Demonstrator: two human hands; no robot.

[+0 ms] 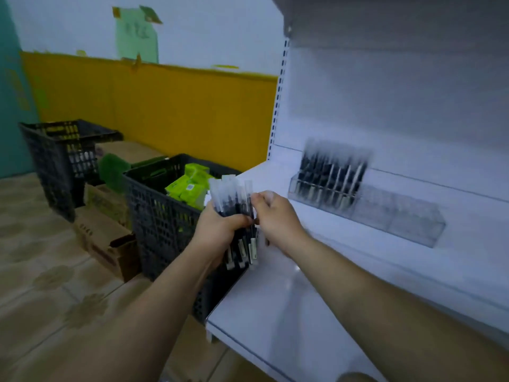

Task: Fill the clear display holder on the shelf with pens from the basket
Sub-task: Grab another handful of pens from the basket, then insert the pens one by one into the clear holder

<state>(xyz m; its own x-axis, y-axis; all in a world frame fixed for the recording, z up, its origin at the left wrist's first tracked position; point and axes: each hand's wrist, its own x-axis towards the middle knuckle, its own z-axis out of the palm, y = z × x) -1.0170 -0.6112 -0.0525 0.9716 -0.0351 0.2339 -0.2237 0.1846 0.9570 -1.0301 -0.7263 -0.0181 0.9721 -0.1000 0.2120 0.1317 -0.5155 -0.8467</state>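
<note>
Forearms: left forearm [154, 307] and right forearm [385, 293], both bare, enter from the lower edge and converge at mid-frame; the right one passes above the shelf surface.
Far basket: dark lattice-walled far basket [63, 155] stands on the tiled floor [41, 271] at left, near the yellow-and-white wall [179, 111]; its contents are too dim to tell.
Cardboard boxes: brown cardboard boxes [104, 241] lie on the floor between and in front of the two baskets; the front one has an open flap.
Near basket: dark lattice near basket [165, 221] stands just beside the shelf's left edge; bright green packets [190, 186] lie inside it.
Left hand: left hand [217, 227] has its fingers wrapped round the middle of the bundle, gripping it upright over the near basket's right rim.
Bundle of pens: bundle of pens [237, 205], dark barrels in clear sleeves, is held between both hands; tops point upward, lower ends hang below the left hand; it is at the shelf's left edge, well apart from the holder.
Right hand: right hand [275, 216] has fingers and thumb curled onto the bundle's right side, pinching there; which pen it takes cannot be told.
Shelf: white shelf [275, 312] with a white back panel.
Display holder: clear stepped display holder [399, 219] sits on the shelf against the back panel; stocked pens [330, 175] stand in its left-hand compartments, blurred.
</note>
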